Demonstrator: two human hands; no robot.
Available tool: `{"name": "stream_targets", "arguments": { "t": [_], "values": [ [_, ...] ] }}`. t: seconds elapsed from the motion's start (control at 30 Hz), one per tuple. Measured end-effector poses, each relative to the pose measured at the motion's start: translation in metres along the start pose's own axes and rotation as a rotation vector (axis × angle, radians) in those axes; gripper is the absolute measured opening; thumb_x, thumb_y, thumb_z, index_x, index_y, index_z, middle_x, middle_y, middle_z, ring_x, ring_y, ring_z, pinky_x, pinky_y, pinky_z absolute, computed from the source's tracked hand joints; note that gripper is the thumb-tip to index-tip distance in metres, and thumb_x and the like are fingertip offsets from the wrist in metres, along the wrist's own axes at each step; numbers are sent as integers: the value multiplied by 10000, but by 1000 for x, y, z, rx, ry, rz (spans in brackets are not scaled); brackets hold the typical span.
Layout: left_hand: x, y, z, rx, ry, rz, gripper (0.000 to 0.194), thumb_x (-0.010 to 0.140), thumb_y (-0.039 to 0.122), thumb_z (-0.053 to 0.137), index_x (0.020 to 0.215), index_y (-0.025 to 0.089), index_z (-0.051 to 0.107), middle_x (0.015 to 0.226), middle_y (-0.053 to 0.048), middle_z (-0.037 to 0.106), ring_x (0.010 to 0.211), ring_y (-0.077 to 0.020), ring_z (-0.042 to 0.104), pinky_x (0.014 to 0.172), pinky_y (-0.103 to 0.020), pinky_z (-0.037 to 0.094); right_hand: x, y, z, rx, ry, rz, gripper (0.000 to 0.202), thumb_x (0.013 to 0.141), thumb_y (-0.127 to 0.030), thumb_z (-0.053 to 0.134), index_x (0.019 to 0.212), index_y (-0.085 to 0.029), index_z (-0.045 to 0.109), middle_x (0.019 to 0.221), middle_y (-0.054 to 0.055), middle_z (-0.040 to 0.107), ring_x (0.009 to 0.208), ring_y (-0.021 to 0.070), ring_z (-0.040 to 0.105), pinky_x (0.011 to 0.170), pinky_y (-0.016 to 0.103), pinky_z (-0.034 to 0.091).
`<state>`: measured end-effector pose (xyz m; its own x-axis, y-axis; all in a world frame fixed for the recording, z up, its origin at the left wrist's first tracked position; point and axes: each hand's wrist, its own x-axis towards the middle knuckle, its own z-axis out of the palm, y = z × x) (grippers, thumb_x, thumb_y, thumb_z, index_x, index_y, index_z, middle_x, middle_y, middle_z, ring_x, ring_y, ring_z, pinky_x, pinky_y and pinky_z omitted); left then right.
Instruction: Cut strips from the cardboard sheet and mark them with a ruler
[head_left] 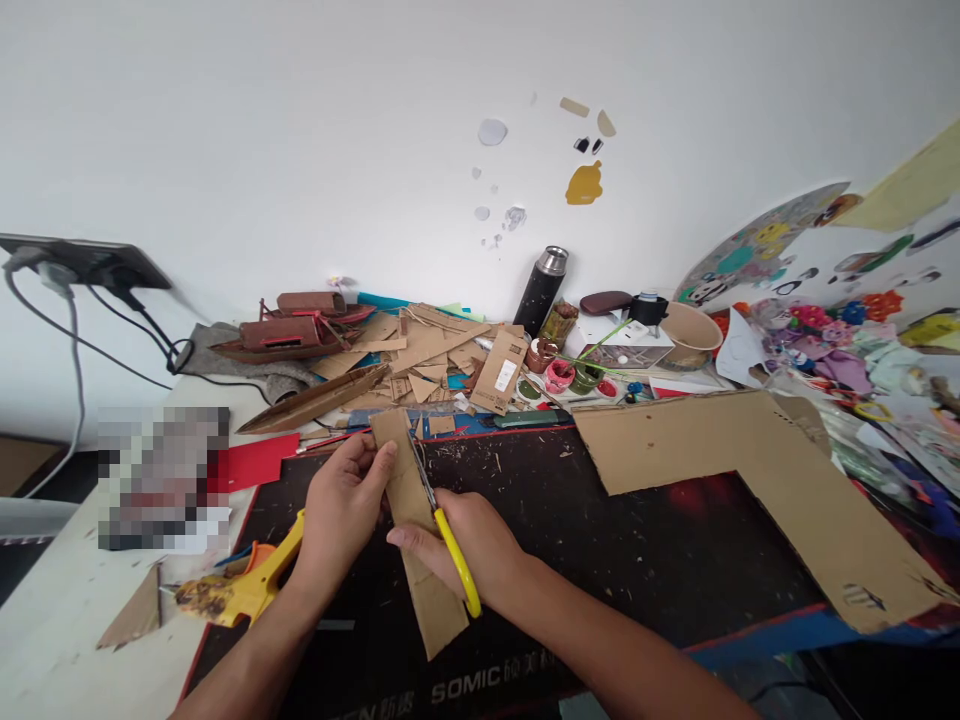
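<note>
My left hand (346, 505) pinches the upper left edge of a long, narrow cardboard strip (409, 490), which is held tilted over the dark desk mat. In my right hand (469, 545) is a pair of scissors (454, 560) with yellow handles, the fingers closed round it. The scissors' narrow blades point up and away, along the strip's right edge. My right thumb lies across the strip's face. Whether the blades bite into the cardboard I cannot tell. A yellow glue gun (251, 580) lies left of my left forearm.
A large L-shaped cardboard sheet (675, 440) covers the mat's right side. Behind are cardboard scraps (442, 345), brown model boats (281, 340), open paint jars (559, 375) and a black thermos (541, 290). A cardboard triangle (135, 610) lies at left.
</note>
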<state>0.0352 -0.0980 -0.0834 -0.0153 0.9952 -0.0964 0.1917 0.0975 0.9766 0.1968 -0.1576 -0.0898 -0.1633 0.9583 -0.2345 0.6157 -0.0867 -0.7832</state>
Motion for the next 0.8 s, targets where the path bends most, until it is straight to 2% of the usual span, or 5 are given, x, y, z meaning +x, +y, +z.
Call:
{"name": "stream_targets", "arguments": {
  "t": [0.23,0.53,0.8],
  "values": [
    [0,-1,1,2,6,-15,396,833,630,715,859,245,629,595,41,620,376,-137,480,336,-248,378,0,0,0,30,5,13,452,873,-630,861,979,-195,803,896,92,818,830,265,757,688,282,453],
    [0,-7,2,-27,-25,-28,454,834,682,724,824,246,597,596,35,630,372,-129,491,347,-240,369,-1,9,5,120,12,51,396,933,-588,806,935,-192,796,828,45,789,742,214,697,648,273,425],
    [-1,-8,3,-34,-38,-8,446,865,659,724,813,228,622,571,47,596,370,-122,498,356,-230,367,-3,12,4,180,20,11,256,966,-433,764,879,-192,769,775,10,746,695,174,644,623,253,397]
  ]
}}
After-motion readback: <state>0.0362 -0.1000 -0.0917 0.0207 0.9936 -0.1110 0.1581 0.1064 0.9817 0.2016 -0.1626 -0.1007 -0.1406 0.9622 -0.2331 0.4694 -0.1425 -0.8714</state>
